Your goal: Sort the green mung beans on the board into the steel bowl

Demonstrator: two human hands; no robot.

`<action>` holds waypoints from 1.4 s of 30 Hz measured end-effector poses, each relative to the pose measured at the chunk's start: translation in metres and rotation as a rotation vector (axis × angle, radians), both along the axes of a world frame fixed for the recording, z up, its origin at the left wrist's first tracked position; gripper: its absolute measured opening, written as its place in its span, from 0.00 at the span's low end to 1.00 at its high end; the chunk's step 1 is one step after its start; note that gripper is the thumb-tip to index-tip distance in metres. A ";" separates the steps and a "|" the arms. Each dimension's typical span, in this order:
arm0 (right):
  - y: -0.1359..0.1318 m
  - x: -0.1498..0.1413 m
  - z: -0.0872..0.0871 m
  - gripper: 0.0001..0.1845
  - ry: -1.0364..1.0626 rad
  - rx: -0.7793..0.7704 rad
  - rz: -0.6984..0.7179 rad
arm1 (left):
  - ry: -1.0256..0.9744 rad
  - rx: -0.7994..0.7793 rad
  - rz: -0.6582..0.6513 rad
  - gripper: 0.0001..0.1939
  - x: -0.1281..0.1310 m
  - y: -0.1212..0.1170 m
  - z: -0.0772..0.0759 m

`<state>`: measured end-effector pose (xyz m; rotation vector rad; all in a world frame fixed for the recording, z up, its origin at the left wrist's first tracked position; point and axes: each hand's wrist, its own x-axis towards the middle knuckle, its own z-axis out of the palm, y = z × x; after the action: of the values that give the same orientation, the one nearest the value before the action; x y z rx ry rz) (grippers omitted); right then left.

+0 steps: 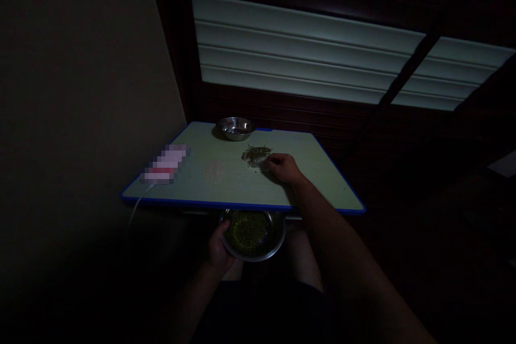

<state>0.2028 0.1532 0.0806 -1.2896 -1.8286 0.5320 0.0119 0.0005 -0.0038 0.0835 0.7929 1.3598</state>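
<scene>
Below the table's near edge, my left hand [220, 247] grips the rim of a metal bowl [278, 244], thumb on the inside wall. Small green grains, perhaps mung beans [248, 228], lie in that bowl. On the tabletop, my right hand [284, 168] has its fingers pinched together at the right side of a loose pile of dark green grains [258, 151]. A pale patch shows by its fingertips; what the fingers hold, if anything, is too dark to make out. To the left lies a thin spread of pale grains [213, 172].
The pale green table [322, 183] has a blue edge. A second metal bowl [236, 130] stands at its far side. On the left lies a blurred-out pinkish object [166, 164] with a white cable [139, 204]. A wall and dark slatted panels stand close by.
</scene>
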 end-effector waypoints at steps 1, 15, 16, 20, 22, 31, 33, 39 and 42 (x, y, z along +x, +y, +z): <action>0.000 0.000 0.000 0.11 0.008 -0.002 0.004 | -0.007 0.003 -0.003 0.10 0.000 0.000 0.001; 0.001 -0.003 -0.002 0.10 0.099 -0.060 0.037 | -0.017 0.032 -0.015 0.11 0.000 0.000 -0.002; 0.001 -0.002 -0.002 0.10 0.106 -0.071 0.031 | -0.011 0.033 -0.009 0.11 0.000 0.001 -0.003; 0.001 -0.002 -0.002 0.08 0.156 -0.116 0.032 | 0.019 -0.006 -0.013 0.10 0.000 0.001 -0.002; 0.002 -0.001 -0.002 0.08 0.168 -0.136 0.040 | 0.026 -0.023 -0.013 0.10 0.000 0.000 -0.001; 0.004 -0.001 -0.003 0.11 0.009 -0.061 0.005 | 0.019 -0.037 0.002 0.11 0.002 -0.001 0.005; 0.005 -0.002 -0.004 0.11 -0.021 -0.044 0.006 | 0.018 -0.050 0.004 0.10 0.002 0.000 0.004; 0.007 -0.004 -0.003 0.11 -0.074 -0.001 0.022 | 0.002 -0.039 -0.003 0.11 0.002 0.000 0.004; 0.007 -0.004 -0.004 0.11 -0.086 0.007 0.033 | 0.005 -0.050 -0.001 0.11 0.002 0.000 0.004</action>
<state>0.1993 0.1603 0.0769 -1.2974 -1.9243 0.4945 0.0136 0.0005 0.0006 0.0476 0.8306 1.3384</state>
